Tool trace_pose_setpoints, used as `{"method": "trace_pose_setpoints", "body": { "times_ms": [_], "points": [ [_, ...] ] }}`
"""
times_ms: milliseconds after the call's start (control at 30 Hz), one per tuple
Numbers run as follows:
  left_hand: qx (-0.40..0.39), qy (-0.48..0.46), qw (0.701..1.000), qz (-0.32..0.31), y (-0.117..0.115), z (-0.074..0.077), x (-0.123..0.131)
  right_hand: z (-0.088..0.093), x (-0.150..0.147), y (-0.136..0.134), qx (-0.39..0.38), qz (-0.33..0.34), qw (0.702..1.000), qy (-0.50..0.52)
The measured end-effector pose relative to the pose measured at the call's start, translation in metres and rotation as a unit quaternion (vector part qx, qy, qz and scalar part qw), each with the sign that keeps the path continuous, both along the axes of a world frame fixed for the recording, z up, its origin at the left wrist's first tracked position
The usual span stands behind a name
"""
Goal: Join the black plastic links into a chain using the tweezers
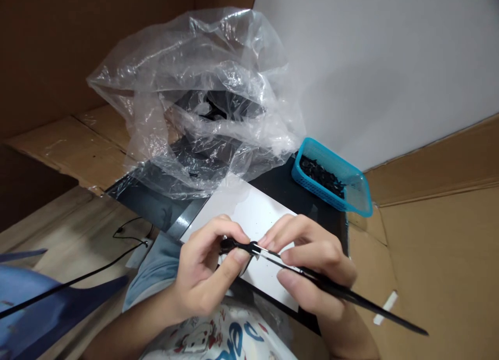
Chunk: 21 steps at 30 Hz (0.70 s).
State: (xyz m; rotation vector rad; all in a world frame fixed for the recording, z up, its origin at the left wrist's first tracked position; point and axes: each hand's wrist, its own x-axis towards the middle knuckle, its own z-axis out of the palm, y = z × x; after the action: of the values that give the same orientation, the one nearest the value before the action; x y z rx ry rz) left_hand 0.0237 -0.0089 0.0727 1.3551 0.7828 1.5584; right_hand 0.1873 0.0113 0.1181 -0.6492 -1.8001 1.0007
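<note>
Nearest the camera, left hand (205, 279) pinches a small black plastic piece (230, 244) between thumb and fingertips, and right hand (315, 269) grips a long thin black tapered strip (374, 310) whose front end meets that piece while its pointed tail runs out low to the right. Both are held just above a white rectangular sheet (249, 209) lying on a flat black board (280, 186), with wooden bench (78, 220) to the left. Farther back: blue plastic mesh basket (360, 194) of small black parts (322, 175) on the board's right corner, crumpled clear plastic bag (202, 90) on its left, brown cardboard panel (440, 256) to the right.
</note>
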Motion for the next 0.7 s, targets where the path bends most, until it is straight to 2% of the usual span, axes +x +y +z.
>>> {"method": "trace_pose_setpoints", "body": {
  "times_ms": [133,333,700],
  "points": [
    [-0.008,-0.007,1.000,-0.007,-0.0010,0.0012,-0.0006,0.0023,0.0004,-0.0051,0.053,0.014,0.998,-0.027],
    [-0.013,-0.005,1.000,-0.007,-0.0011,0.0022,-0.0002,0.0014,0.0009,-0.0039,0.062,0.017,0.997,-0.036],
    [-0.022,-0.031,0.999,-0.039,-0.0028,-0.0007,-0.0019,-0.0006,0.0009,-0.0037,0.016,0.031,0.999,-0.013]
  ]
}}
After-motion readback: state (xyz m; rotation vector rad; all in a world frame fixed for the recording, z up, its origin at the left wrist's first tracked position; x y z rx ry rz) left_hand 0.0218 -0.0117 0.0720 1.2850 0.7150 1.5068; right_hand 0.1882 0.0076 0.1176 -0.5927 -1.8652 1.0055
